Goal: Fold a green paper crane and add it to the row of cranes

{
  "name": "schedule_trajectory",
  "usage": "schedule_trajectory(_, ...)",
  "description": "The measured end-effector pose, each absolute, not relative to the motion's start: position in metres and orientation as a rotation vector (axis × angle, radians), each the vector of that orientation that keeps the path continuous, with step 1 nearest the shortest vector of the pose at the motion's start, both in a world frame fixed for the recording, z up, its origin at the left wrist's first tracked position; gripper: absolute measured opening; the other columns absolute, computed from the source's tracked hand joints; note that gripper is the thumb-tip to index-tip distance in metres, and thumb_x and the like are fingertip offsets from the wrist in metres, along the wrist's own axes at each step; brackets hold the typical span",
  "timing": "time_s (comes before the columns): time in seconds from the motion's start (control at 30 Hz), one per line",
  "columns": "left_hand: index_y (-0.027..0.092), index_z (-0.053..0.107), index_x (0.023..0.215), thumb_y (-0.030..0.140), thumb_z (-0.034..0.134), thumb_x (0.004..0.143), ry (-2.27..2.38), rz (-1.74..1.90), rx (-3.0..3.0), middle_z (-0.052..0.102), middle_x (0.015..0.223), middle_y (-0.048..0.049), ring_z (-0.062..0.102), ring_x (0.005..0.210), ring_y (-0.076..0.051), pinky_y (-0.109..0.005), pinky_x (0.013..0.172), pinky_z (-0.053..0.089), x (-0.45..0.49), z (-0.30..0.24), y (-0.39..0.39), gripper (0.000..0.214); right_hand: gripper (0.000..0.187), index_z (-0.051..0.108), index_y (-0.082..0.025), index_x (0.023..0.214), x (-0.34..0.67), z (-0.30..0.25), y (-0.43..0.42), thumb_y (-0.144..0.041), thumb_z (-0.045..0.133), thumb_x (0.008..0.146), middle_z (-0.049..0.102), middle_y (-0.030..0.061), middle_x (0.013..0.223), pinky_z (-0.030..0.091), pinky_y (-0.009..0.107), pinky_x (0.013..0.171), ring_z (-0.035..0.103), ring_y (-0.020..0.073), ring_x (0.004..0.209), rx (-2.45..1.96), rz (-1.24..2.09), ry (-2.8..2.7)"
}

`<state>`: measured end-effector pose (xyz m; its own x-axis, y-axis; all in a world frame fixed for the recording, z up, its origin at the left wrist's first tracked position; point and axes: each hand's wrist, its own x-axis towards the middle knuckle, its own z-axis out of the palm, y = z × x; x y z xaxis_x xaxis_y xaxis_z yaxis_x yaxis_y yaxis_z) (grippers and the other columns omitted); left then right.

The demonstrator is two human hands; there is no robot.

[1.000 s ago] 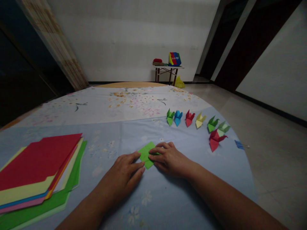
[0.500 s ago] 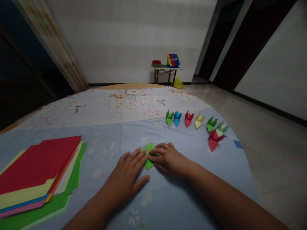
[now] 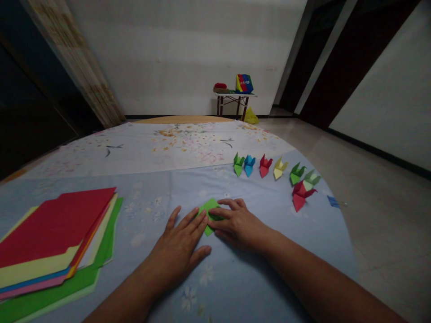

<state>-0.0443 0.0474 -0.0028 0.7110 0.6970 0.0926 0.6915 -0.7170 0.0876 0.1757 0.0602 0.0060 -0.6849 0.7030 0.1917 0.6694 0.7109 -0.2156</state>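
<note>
A small folded piece of green origami paper [image 3: 211, 204] lies on the blue part of the tablecloth, between my hands. My left hand [image 3: 180, 247] rests flat with its fingers spread, the fingertips pressing on the paper's left side. From the right, my right hand [image 3: 239, 224] bends its fingers over the paper and grips its right edge at a fold. The fingers of both hands hide part of the paper.
To the left lies a stack of coloured paper sheets [image 3: 60, 224], red on top. Several folded paper cranes [image 3: 265, 165] stand along the right side. A blue clip [image 3: 333, 201] sits at the table's right edge. Against the wall is a small stand [image 3: 232, 95].
The fingers of my left hand have spread a little wider, and my right index finger has lifted slightly. The paper stays in nearly the same place.
</note>
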Motion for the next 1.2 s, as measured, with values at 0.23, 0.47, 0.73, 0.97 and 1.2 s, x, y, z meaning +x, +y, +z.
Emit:
schedule_trajectory(0.23, 0.027, 0.032, 0.138, 0.051, 0.035, 0.089, 1.155, 0.224, 2.844, 0.041, 0.14, -0.0046, 0.027, 0.133, -0.025, -0.05, 0.108, -0.002, -0.046, -0.003, 0.048, 0.055, 0.022, 0.066, -0.034, 0.101, 0.19, 0.01, 0.062, -0.032, 0.053, 0.084, 0.049, 0.0012, 0.13, 0.025, 0.047, 0.09, 0.029, 0.0308, 0.124, -1.17, 0.119, -2.63)
schedule_trajectory(0.47, 0.028, 0.028, 0.139, 0.051, 0.033, 0.09, 1.156, 0.194, 2.824, 0.037, 0.143, -0.0024, 0.025, 0.133, -0.026, -0.051, 0.107, -0.002, -0.047, -0.003, 0.048, 0.054, 0.019, 0.069, -0.031, 0.093, 0.199, 0.013, 0.064, -0.028, 0.055, 0.081, 0.052, -0.0005, 0.128, 0.026, 0.047, 0.091, 0.032, 0.0297, 0.123, -1.167, 0.155, -2.587)
schedule_trajectory(0.73, 0.028, 0.028, 0.139, 0.051, 0.033, 0.089, 1.151, 0.201, 2.82, 0.037, 0.143, -0.0029, 0.025, 0.133, -0.027, -0.051, 0.107, -0.002, -0.048, -0.004, 0.05, 0.055, 0.023, 0.067, -0.029, 0.1, 0.201, 0.014, 0.064, -0.029, 0.052, 0.083, 0.052, 0.0011, 0.129, 0.027, 0.047, 0.091, 0.031, 0.0292, 0.123, -1.164, 0.154, -2.565)
schedule_trajectory(0.97, 0.034, 0.025, 0.139, 0.051, 0.034, 0.089, 1.194, 0.214, 2.792, 0.037, 0.143, -0.0012, 0.025, 0.133, -0.028, -0.054, 0.105, -0.007, -0.045, -0.007, 0.047, 0.053, 0.022, 0.067, -0.033, 0.1, 0.2, 0.009, 0.066, -0.03, 0.053, 0.083, 0.056, 0.0, 0.123, 0.027, 0.046, 0.09, 0.034, 0.0287, 0.122, -1.209, 0.194, -2.586)
schedule_trajectory(1.2, 0.039, 0.037, 0.132, 0.05, 0.035, 0.089, 1.243, 0.223, 2.749, 0.042, 0.14, 0.0005, 0.027, 0.132, -0.029, -0.057, 0.104, -0.004, -0.043, -0.004, 0.048, 0.045, 0.022, 0.067, -0.035, 0.098, 0.202, 0.006, 0.068, -0.029, 0.055, 0.081, 0.06, -0.002, 0.117, 0.026, 0.046, 0.09, 0.037, 0.0282, 0.119, -1.22, 0.208, -2.571)
